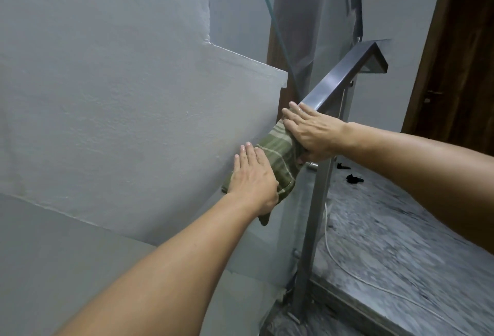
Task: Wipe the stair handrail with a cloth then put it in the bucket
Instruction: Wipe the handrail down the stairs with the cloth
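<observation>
Head view. Grey rough-plastered stairwell wall (112, 89) across the whole left side, stepped along its upper edge, with a square notch just left of the rail. Grey-veined marble landing floor (395, 242) at lower right, blurred, ending in a dark stone step edge (344, 306). Dark brown wooden door (459, 68) in the upper right, a small metal handle partway down it.

No container anywhere in view.

Brushed-steel square-section stair handrail (344, 73) sloping up from centre to a sharp bend at upper right, carried on a grey steel upright post (312, 223) standing at the landing's edge. Green cloth with pale cream stripes (278, 156) draped over the lower stretch of that rail, its loose end hanging below and to the left.

Right hand (310, 132) pressed on top of the cloth at the rail, fingers stretched flat and together over the fabric, thumb tucked underneath, so clasping cloth and rail rather than making a fist. Left hand (254, 178) lower down, palm laid on the cloth's hanging part, fingers extended and slightly spread, tips reaching toward the wall; whether the thumb pinches the fabric, cannot tell.

Thin green hose (278, 28) slanting down behind the rail. White cord (334, 252) trailing down the post and across the floor. Two small black scraps (354, 179) lying on the marble, well apart from both hands. Blue-grey translucent panel (267, 244) beside the post.
</observation>
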